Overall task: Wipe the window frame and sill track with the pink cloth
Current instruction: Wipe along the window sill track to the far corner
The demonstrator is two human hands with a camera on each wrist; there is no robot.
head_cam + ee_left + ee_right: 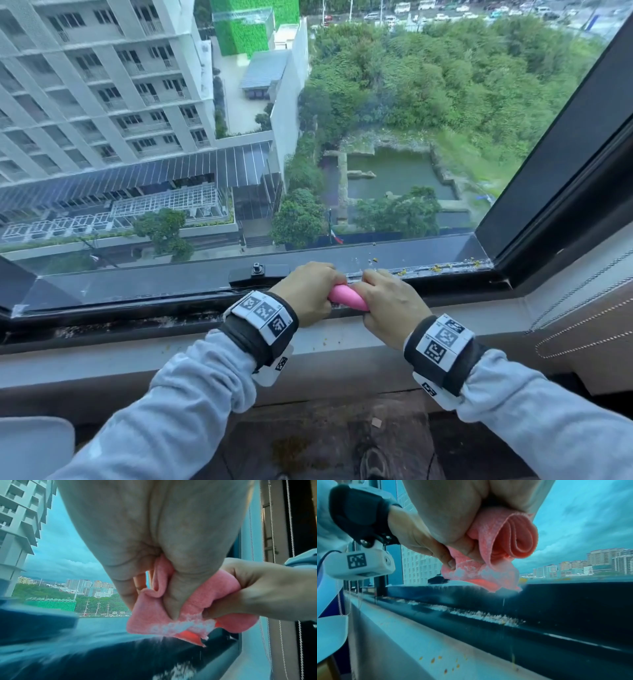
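Both hands grip a rolled pink cloth (346,296) just above the dark sill track (144,317) at the middle of the window. My left hand (308,291) holds its left end, my right hand (388,301) its right end. In the left wrist view the pink cloth (149,616) hangs bunched from my fingers, with white grime on its lower edge. In the right wrist view the pink cloth (503,545) shows rolled layers, and white grit falls from it onto the black frame (556,601). The window frame (561,164) rises dark at the right.
A black window latch (257,270) sits on the lower frame left of my hands. Yellow crumbs (442,266) lie along the track at the right corner. A bead chain (582,287) of a blind hangs at the right. The pale inner sill (102,356) runs below.
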